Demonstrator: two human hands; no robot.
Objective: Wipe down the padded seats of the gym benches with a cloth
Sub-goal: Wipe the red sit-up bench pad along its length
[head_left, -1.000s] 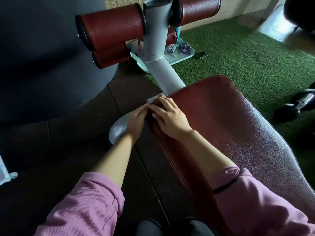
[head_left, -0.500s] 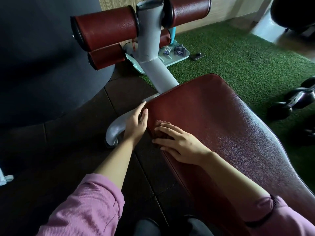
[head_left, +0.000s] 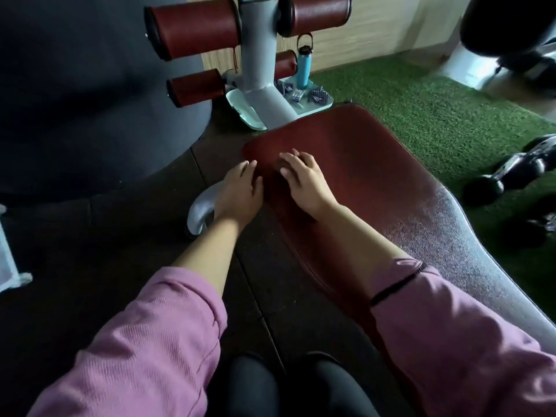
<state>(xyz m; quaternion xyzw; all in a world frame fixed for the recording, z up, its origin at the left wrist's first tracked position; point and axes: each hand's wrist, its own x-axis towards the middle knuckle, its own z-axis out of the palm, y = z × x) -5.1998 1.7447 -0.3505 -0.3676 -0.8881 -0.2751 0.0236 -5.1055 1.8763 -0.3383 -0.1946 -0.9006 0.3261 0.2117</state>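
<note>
Head view: right hand point(head_left: 307, 179) and left hand point(head_left: 242, 191) rest flat-fingered on pebbled maroon seat point(head_left: 376, 176).

Bare seat pad point(head_left: 376, 176) ahead; grey post point(head_left: 258, 70) and rollers point(head_left: 195, 28) beyond.

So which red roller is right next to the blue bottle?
The small lower right roller, partly hidden behind the grey post. It sits just left of the blue bottle; the other three are farther away.

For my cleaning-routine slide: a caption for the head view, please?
Both hands, left hand and right hand, rest on the dark red bench pad near its upper end.
</note>
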